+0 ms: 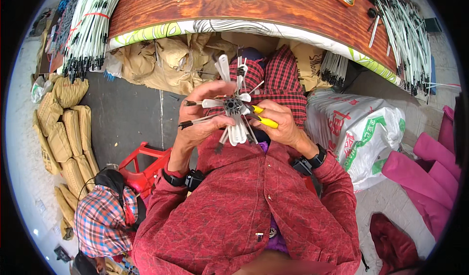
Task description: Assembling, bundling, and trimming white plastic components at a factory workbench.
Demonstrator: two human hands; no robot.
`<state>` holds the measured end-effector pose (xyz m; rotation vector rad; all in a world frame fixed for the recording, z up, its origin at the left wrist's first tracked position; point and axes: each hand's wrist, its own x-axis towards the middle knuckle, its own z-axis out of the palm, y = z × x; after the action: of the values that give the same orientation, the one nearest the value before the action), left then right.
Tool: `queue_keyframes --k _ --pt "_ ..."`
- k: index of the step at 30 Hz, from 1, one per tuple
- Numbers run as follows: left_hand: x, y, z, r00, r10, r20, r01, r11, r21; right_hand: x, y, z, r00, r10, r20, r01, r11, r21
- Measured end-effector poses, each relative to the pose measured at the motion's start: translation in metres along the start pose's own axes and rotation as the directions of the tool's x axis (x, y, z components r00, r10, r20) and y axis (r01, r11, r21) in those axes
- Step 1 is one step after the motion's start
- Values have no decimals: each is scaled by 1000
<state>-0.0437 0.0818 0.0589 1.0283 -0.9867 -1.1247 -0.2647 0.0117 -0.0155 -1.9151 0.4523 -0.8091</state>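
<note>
Over checked trousers (286,75), the left hand (191,114) pinches a spoked frame (233,105), the right hand (286,123) wraps its fingers round a yellow-handled tool (268,123); wooden table (220,1) blocks ahead, red stool (146,151) left, white sack (359,128) right

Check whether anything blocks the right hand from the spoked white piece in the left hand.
Nothing visible does. The right hand holds a yellow-handled tool beside the black hub of the spoked white piece, which the left hand grips from the other side. Tip contact is too small to tell.
</note>
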Motion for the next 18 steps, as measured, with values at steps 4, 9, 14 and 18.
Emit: queue_keyframes --k 4,9,14,18 --pt "9 -11 -2 985 171 34 -169 984 -60 0 1 0 1000 -1 -26 1 1000 4" --pt "21 -8 -20 955 149 255 -211 949 235 1 -1 -2 999 -8 -41 8 1000 -1" --pt "27 7 -10 966 -177 186 150 977 153 1 -2 -4 999 36 -36 -37 999 -16" --pt "34 11 -4 959 -173 223 105 952 286 -2 -7 -8 998 22 -50 -25 998 -52"
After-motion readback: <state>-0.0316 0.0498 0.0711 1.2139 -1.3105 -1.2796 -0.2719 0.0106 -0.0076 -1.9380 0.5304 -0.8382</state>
